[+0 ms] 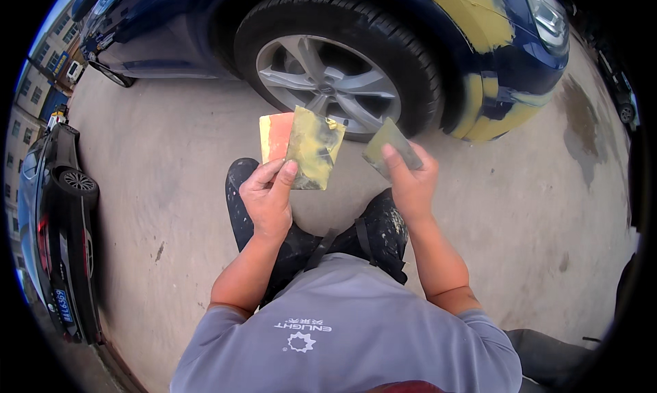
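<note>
Putty spreaders (313,147), three visible, held up mid-scene on the near side of a silver five-spoke wheel (327,88). Left hand (270,201) closed around two overlapping ones, thumb (290,167) flat on the yellow-smeared spreader (316,143), with the salmon-coloured spreader (276,136) behind and to the left, yellow along its edge. Right hand (416,184) pinching one, the grey-green spreader (391,134), tilted and apart from the other two.

Partly hidden: the salmon-coloured spreader, by the one in front; fingertips of the left hand, behind the pair; the wheel's near edge, by the spreaders. Grey-green spreader slightly blurred; any putty on it hard to make out. On the far side, one blue car (171,30), cut off at the far edge, with yellow filler (475,17) and one headlamp (544,20) at right. At left, one black car (72,229), bent by the lens, with one blue number plate (63,305) bearing characters. On the near grey T-shirt (383,338), one white gear-shaped emblem (301,342) beside upside-down lettering.
</note>
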`<action>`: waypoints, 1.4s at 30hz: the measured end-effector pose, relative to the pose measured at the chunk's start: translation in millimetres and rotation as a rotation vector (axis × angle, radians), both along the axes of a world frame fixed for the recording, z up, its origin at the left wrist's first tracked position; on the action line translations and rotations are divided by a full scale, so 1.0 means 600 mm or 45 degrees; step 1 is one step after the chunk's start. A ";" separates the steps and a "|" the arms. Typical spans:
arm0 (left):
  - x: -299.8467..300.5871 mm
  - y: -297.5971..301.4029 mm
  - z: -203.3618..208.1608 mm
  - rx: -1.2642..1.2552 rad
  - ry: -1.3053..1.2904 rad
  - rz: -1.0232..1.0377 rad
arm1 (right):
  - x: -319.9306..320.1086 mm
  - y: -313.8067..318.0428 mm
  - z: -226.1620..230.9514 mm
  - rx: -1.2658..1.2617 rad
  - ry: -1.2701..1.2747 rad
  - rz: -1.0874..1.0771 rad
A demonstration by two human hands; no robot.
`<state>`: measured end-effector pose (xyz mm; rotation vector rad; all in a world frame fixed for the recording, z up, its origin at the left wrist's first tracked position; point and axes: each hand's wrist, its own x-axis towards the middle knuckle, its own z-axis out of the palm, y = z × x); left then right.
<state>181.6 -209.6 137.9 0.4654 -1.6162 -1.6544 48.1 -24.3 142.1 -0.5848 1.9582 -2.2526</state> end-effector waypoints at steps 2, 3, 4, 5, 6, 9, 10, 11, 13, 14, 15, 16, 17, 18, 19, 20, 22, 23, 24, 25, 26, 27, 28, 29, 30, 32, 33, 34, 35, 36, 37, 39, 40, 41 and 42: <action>0.002 -0.001 0.003 -0.171 -0.007 0.092 | 0.018 -0.011 0.034 0.420 0.441 -0.025; -0.003 0.006 0.005 -0.198 0.025 0.114 | 0.020 -0.023 0.039 0.440 0.665 -0.091; -0.003 0.007 0.005 -0.224 0.056 0.136 | 0.018 -0.040 0.044 0.458 0.891 -0.156; -0.001 0.001 0.006 -0.300 0.019 0.138 | 0.015 -0.056 0.047 0.468 1.127 -0.227; 0.005 -0.004 0.006 -0.375 -0.018 0.139 | 0.017 -0.072 0.047 0.488 1.120 -0.218; 0.006 -0.035 0.012 -0.612 -0.018 0.116 | 0.025 -0.119 0.033 0.539 1.084 -0.202; 0.004 -0.050 0.014 -0.691 0.003 0.098 | 0.027 -0.136 0.027 0.547 1.072 -0.201; -0.001 -0.067 0.013 -0.750 0.036 0.084 | 0.027 -0.151 0.020 0.555 1.062 -0.209; -0.011 -0.106 0.009 -0.865 0.112 0.038 | 0.030 -0.171 0.003 0.598 1.008 -0.119; -0.015 -0.130 0.003 -0.847 0.111 0.036 | 0.028 -0.183 -0.001 0.618 0.988 -0.089; -0.020 -0.156 -0.005 -0.837 0.119 0.023 | 0.019 -0.195 -0.006 0.580 0.989 -0.009; -0.024 -0.183 -0.013 -0.826 0.129 0.004 | 0.008 -0.204 -0.011 0.544 0.990 0.066; -0.031 -0.213 -0.018 -0.808 0.141 0.031 | -0.004 -0.215 -0.013 0.506 0.999 0.138; -0.037 -0.248 -0.031 -0.720 0.166 0.013 | -0.008 -0.221 0.000 0.530 0.685 0.182; -0.049 -0.288 -0.038 -0.662 0.242 0.038 | -0.006 -0.229 0.027 0.538 0.365 0.221; -0.068 -0.327 -0.040 -0.600 0.319 0.048 | -0.004 -0.236 0.042 0.522 0.044 0.244; -0.116 -0.414 -0.023 -0.446 0.441 -0.022 | -0.018 -0.258 0.043 0.160 -0.198 0.054; -0.145 -0.459 -0.013 -0.372 0.518 -0.038 | -0.024 -0.269 0.042 -0.024 -0.306 -0.033; -0.175 -0.502 -0.001 -0.297 0.590 -0.052 | -0.031 -0.284 0.042 -0.159 -0.331 -0.104; -0.189 -0.542 0.027 -0.335 0.626 -0.069 | -0.039 -0.299 0.038 -0.332 -0.352 -0.133; -0.211 -0.585 0.046 -0.340 0.658 -0.100 | -0.043 -0.316 0.038 -0.482 -0.372 -0.183; -0.232 -0.624 0.061 -0.342 0.694 -0.122 | -0.045 -0.330 0.041 -0.518 -0.357 -0.240; -0.252 -0.656 0.069 -0.363 0.740 -0.174 | -0.042 -0.343 0.045 -0.570 -0.373 -0.317; -0.269 -0.686 0.081 -0.394 0.790 -0.202 | -0.044 -0.358 0.054 -0.622 -0.387 -0.367; -0.284 -0.710 0.093 -0.428 0.840 -0.224 | -0.045 -0.371 0.066 -0.676 -0.401 -0.410; -0.314 -0.719 0.096 -0.592 0.856 -0.272 | -0.042 -0.377 0.101 -0.701 -0.373 -0.455; -0.320 -0.720 0.084 -0.668 0.814 -0.324 | -0.041 -0.381 0.114 -0.704 -0.368 -0.476; -0.325 -0.719 0.072 -0.744 0.771 -0.375 | -0.047 -0.390 0.132 -0.672 -0.307 -0.492; -0.326 -0.712 0.052 -0.792 0.713 -0.479 | -0.048 -0.393 0.145 -0.640 -0.254 -0.522; -0.325 -0.707 0.034 -0.849 0.649 -0.583 | -0.050 -0.400 0.156 -0.616 -0.207 -0.549; -0.325 -0.699 0.015 -0.863 0.626 -0.643 | -0.053 -0.407 0.161 -0.598 -0.184 -0.553; -0.331 -0.678 -0.033 -0.742 0.484 -0.783 | -0.067 -0.422 0.179 -0.576 -0.174 -0.572; -0.325 -0.670 -0.063 -0.599 0.357 -0.852 | -0.070 -0.430 0.185 -0.559 -0.177 -0.585; -0.327 -0.659 -0.085 -0.561 0.295 -0.945 | -0.076 -0.434 0.193 -0.409 -0.145 -0.633; -0.333 -0.648 -0.104 -0.525 0.240 -1.037 | -0.082 -0.439 0.199 -0.258 -0.109 -0.681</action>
